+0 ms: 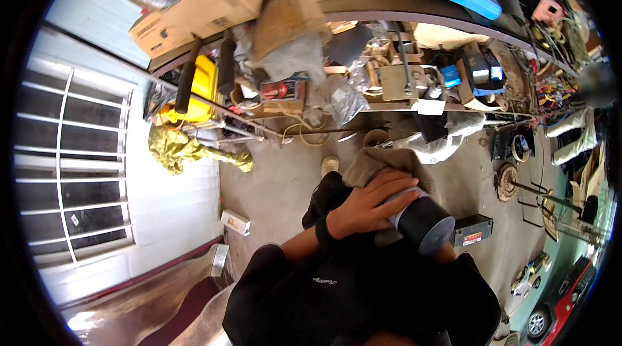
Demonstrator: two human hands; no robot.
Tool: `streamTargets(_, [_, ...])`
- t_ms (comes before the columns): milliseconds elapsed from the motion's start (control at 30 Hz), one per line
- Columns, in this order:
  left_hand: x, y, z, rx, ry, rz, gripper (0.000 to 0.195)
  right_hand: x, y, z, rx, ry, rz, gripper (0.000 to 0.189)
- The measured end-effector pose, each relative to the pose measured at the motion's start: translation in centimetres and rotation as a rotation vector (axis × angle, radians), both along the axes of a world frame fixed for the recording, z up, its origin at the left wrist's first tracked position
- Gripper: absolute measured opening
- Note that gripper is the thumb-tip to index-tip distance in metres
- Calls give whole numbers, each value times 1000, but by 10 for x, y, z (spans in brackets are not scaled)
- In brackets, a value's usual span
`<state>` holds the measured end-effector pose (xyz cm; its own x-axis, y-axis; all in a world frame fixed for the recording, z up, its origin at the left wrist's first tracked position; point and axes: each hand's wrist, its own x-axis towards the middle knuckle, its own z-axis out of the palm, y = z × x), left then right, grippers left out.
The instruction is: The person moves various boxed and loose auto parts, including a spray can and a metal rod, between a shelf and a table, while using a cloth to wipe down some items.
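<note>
My left hand (376, 202), with a black band at the wrist, grips a brown cloth (384, 164) bunched against a black cylinder with grey ends (423, 219). Its fingers reach over the cylinder's upper grey rim. The cylinder is tilted in front of my chest, its flat grey end facing down and right. Behind that end only my right wrist (444, 252) shows; the cylinder hides the right hand itself, so its grip cannot be made out. Some cloth also hangs below the left hand.
Ahead stands a metal shelf (311, 120) crowded with cartons, plastic bags and parts. A dark box-shaped battery (471, 230) sits on the floor to the right, near a round clutch-like disc (508, 181). At left are a small white box (235, 222) and a barred window (73, 166).
</note>
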<state>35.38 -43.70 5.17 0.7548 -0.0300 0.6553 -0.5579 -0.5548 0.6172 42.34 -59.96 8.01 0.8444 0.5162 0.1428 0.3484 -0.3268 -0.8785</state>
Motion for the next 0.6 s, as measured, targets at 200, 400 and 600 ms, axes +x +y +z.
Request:
streamTargets(200, [-3, 63, -27, 31, 103, 145, 76, -8, 61, 2, 2, -41, 94, 74])
streamTargets(400, [-31, 153, -54, 56, 252, 224, 83, 4, 149, 43, 236, 113, 383, 78])
streamTargets(600, [-88, 258, -106, -13, 564, 445, 73, -12, 189, 28, 199, 111, 328, 78])
